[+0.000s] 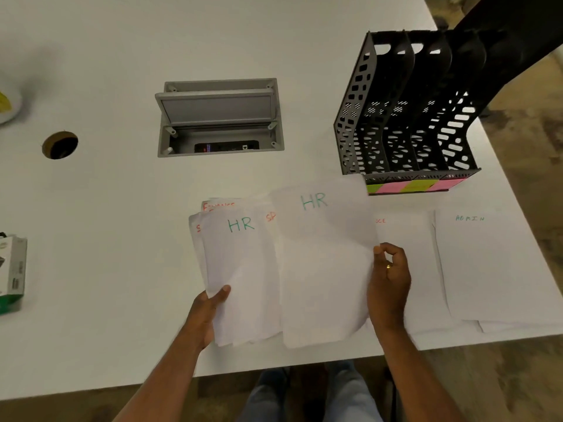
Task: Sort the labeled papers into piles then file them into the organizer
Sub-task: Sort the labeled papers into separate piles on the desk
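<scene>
My left hand (207, 312) grips a fanned stack of white papers (240, 275) above the table; its top sheet reads "HR" in green, and red lettering shows on sheets behind. My right hand (388, 284) pinches the right edge of a single "HR" sheet (323, 263), held just right of the stack and overlapping it. On the table to the right lie a pile with red letters ending "CE" (408, 254) and an "ADMIN" pile (493, 263). The black slotted organizer (405, 117) stands at the back right, with coloured sticky notes (411, 187) along its front edge.
An open grey cable box (219, 117) is sunk into the white table (122, 223) behind the papers. A round cable hole (60, 144) lies at the left. A green and white carton (12, 272) sits at the left edge. The table's front edge runs just below my forearms.
</scene>
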`<state>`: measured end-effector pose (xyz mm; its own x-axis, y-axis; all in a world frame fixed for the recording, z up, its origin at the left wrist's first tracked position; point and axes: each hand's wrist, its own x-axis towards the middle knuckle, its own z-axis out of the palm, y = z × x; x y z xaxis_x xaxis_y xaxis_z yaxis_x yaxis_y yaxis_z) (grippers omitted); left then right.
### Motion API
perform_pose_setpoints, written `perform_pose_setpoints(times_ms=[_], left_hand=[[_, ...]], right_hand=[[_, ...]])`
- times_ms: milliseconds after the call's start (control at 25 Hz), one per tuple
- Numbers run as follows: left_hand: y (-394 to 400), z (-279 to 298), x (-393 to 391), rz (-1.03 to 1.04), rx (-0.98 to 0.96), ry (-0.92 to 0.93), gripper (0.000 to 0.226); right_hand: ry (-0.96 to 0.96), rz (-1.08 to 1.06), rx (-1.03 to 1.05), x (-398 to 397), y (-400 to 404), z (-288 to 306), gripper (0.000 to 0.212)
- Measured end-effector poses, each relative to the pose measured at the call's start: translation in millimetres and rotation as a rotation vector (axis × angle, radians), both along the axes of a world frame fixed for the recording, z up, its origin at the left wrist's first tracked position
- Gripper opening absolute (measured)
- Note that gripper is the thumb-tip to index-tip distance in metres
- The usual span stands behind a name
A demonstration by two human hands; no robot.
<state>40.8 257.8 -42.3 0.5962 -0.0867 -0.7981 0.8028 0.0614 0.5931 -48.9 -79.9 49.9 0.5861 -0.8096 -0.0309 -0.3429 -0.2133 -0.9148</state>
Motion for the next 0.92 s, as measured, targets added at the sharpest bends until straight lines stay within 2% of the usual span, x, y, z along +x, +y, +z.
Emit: perform_pose_setpoints(times_ms=[120,240,320,440,520,640,800,920], left_hand=[[-21.2,-0.1,-1.7,-0.028,-0.036,0.021,0.047],[-37.4,1.8,-2.0,-0.026,-0.051,0.059,0.032],[-35.4,3.2,0.8,-0.014,-0.074,0.043,0.031],[-21.8,4.1,6.2,-0.007,-0.101,0.012,0.046],[-10.6,2.3,9.6,0.003,-0.087,0.005,0.040],[5.7,-3.0,12.0,0.012,-0.064,0.013,0.021],[20.9,-0.7,11.5,0.008,-0.058,0.013,0.031],[31.7,-2.4,11.1,0.042,-0.062,0.017,0.028]], right_hand=[[0.094,0.131,-0.030,11.3,26.7,3.7,0.010],[0.144,0.193,-0.134,14.8,50.7,-4.0,0.005],[0.108,0.165,-0.150,14.4,47.2,-7.2,0.005],[0.121,0.058,-0.224,2.7,6.0,-9.9,0.007],[0.192,-0.007,-0.291,-12.8,-24.0,-20.0,0.012],[0.297,-0.001,-0.280,-36.9,-43.5,-46.3,0.017],[0.425,0.000,-0.267,-51.5,-38.9,-79.3,0.018],[0.521,-0.006,-0.302,-47.0,-29.9,-91.7,0.020]])
